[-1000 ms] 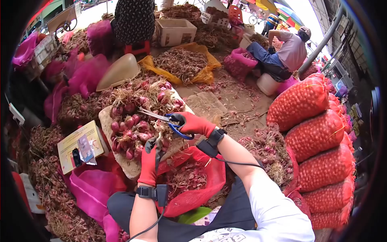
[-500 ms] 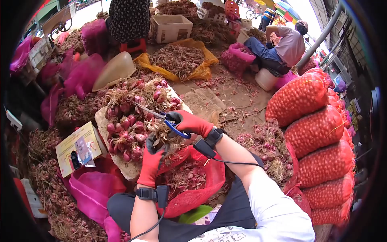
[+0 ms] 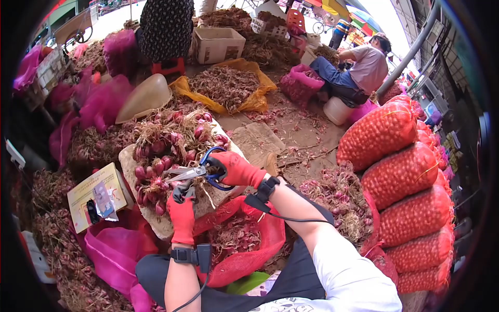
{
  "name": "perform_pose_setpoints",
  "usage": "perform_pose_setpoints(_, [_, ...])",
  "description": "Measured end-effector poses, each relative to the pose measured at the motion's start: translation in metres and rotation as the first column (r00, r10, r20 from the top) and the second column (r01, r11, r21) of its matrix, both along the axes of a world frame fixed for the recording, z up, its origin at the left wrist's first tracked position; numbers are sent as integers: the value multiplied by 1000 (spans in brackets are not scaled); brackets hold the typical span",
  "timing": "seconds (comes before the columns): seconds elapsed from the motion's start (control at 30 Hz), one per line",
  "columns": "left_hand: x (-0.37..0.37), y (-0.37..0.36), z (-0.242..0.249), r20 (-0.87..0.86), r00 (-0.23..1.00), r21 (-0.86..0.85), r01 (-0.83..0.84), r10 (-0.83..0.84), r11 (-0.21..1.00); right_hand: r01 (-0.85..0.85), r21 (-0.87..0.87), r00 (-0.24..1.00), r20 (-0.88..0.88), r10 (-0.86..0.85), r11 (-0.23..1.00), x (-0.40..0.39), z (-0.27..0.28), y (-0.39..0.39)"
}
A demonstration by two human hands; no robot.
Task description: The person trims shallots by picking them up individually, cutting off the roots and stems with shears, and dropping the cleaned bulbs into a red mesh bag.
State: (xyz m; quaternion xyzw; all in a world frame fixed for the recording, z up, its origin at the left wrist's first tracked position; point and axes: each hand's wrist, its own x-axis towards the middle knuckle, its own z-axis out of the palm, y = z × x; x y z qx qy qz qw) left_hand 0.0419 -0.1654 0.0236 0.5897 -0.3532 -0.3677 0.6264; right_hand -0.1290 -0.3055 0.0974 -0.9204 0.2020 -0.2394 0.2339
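Observation:
Red shallots with dry stems (image 3: pixel 161 156) lie heaped on a pale board (image 3: pixel 215 200) before me. My right hand (image 3: pixel 234 167), in a red and black glove, is closed round the blue handles of scissors (image 3: pixel 195 171). The scissor blades are parted and point left over the heap. Just below the blades, my left hand (image 3: pixel 182 208), gloved the same way, has its fingers bent at the near edge of the shallots. What it holds, if anything, is hidden. A red mesh bag (image 3: pixel 270 244) with dry trimmings lies open below the board.
Full red net sacks (image 3: pixel 400 177) are stacked at the right. A yellow box (image 3: pixel 83 203) with a phone lies left of the board. An orange sack of stems (image 3: pixel 260 96) and a white crate (image 3: pixel 218 46) stand beyond. One person (image 3: pixel 364 67) sits at the back right.
The scissors have turned and opened wider, their blades now lower and pointing left. My left hand has moved left, and the bunch of dry stems above it is no longer there.

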Motion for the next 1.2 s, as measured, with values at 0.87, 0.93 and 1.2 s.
perform_pose_setpoints(0.87, [-22,54,46,-929,112,-290,366,-352,884,101,878,687,279,-672,467,-47,-14,159])
perform_pose_setpoints(0.93, [-33,58,38,-900,106,-343,429,-424,836,175,786,718,310,-623,593,-34,-12,179])
perform_pose_setpoints(1.2, [-53,88,25,-811,245,-326,565,-531,758,77,867,675,319,-666,493,-43,-37,211])
